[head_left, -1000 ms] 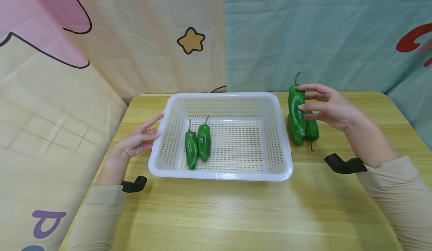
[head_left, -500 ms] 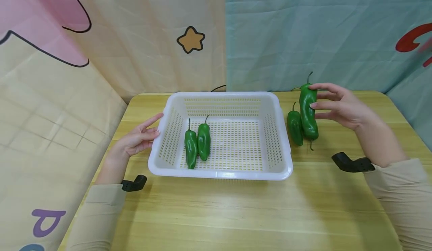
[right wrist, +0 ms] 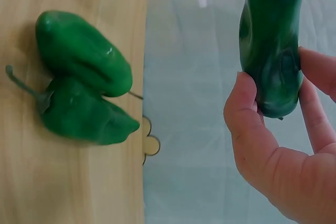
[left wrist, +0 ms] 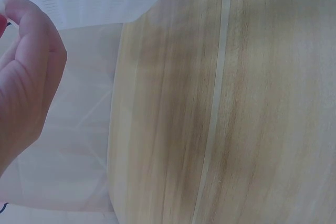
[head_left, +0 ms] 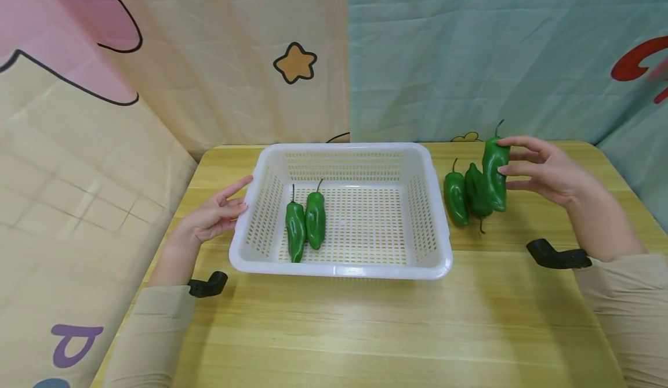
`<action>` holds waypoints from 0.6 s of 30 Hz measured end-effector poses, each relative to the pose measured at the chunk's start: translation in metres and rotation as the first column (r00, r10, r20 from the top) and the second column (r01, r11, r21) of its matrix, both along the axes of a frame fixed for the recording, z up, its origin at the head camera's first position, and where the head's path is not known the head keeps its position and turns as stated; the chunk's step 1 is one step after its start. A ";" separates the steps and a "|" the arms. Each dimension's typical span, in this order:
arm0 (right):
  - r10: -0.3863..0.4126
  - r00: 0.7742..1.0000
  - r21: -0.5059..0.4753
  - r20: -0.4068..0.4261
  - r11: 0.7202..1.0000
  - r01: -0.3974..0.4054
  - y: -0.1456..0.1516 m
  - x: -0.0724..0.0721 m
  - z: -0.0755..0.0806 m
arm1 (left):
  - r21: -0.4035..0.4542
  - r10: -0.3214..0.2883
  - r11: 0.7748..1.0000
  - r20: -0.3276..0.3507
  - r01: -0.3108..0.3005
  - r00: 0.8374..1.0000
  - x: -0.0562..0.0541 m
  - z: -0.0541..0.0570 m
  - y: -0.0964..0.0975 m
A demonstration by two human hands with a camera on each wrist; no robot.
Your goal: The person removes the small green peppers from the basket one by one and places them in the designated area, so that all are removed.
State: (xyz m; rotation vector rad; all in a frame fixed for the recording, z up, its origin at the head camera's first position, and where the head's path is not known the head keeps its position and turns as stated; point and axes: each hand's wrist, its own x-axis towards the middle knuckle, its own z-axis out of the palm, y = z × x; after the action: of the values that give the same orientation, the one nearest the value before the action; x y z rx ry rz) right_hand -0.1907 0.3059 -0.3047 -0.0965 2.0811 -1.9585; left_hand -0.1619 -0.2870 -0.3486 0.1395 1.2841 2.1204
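Observation:
My right hand (head_left: 545, 170) pinches a long green pepper (head_left: 494, 173) between thumb and fingers, stem upward in the head view. In the right wrist view that green pepper (right wrist: 275, 40) hangs at the fingertips, its upper end cut off by the frame. Two more green peppers, one (head_left: 456, 198) nearer the basket and one (head_left: 477, 194) partly overlapped by the held one, lie close together on the table. Two others, a left one (head_left: 295, 231) and a right one (head_left: 315, 220), lie inside the white basket (head_left: 341, 271). My left hand (head_left: 214, 217) touches the basket's left rim with relaxed fingers.
The wooden table (head_left: 334, 330) carries the basket at its middle, with the loose peppers to its right. A printed cloth (head_left: 469, 57) hangs behind the table's back edge, and another cloth wall (head_left: 78, 202) rises on the left.
My right hand has moved to the right with the pepper, away from the basket, uncovering the two peppers on the table. The left hand and basket have stayed in place.

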 end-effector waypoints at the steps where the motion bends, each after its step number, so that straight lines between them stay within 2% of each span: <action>1: -0.004 1.000 0.015 0.004 1.000 0.004 0.003 0.000 -0.002 | 0.000 -0.002 1.000 -0.006 0.002 1.000 0.000 0.000 0.000; 6: -0.019 1.000 0.049 0.022 0.999 0.018 0.014 0.001 -0.013 | 0.007 0.001 1.000 -0.028 -0.001 1.000 0.000 -0.003 0.000; 13: 0.053 0.998 -0.117 0.025 0.992 -0.050 0.032 0.000 -0.032 | 0.020 -0.004 1.000 -0.031 0.005 1.000 0.000 -0.005 -0.003; 18: 0.066 0.997 -0.145 0.035 0.988 -0.060 0.041 0.000 -0.046 | 0.024 -0.011 1.000 -0.030 0.012 0.999 -0.001 -0.004 -0.002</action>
State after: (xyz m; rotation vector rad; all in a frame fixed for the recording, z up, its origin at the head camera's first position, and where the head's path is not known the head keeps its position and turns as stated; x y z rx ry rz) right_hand -0.1905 0.3471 -0.3503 -0.1496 1.8878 -2.0534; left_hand -0.1624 -0.2890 -0.3529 0.1895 1.2721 2.1318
